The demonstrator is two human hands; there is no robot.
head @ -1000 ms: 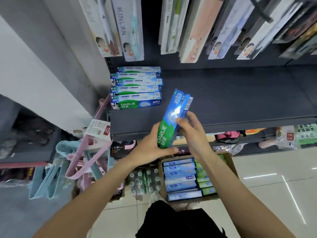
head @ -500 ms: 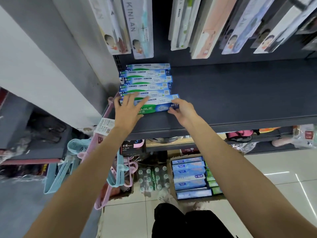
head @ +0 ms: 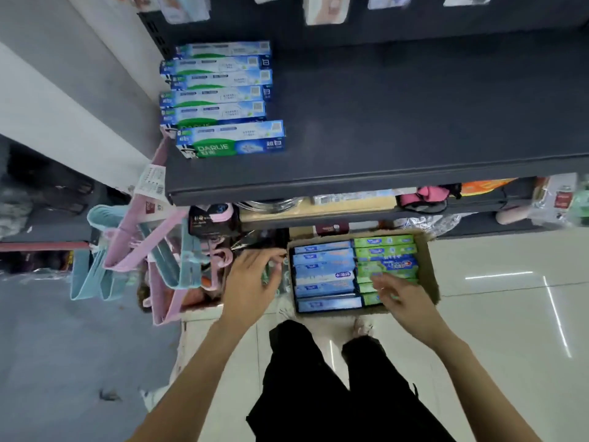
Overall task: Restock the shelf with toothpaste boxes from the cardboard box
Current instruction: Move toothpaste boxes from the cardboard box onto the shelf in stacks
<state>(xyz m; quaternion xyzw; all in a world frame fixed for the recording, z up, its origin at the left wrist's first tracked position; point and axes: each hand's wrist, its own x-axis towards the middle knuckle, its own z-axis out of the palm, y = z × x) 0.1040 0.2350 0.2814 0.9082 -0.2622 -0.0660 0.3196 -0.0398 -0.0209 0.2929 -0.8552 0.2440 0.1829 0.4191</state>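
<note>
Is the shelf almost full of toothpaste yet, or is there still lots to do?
Not yet. Done: a row of Darlie boxes sits at the left end of the dark shelf, the front box nearest the edge. In hand: nothing; the left hand and right hand reach empty toward the cardboard box. Left: the blue boxes and green boxes in it.

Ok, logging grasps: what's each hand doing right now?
Left hand: open, holding nothing.
Right hand: open, over the brown cardboard box.
</note>
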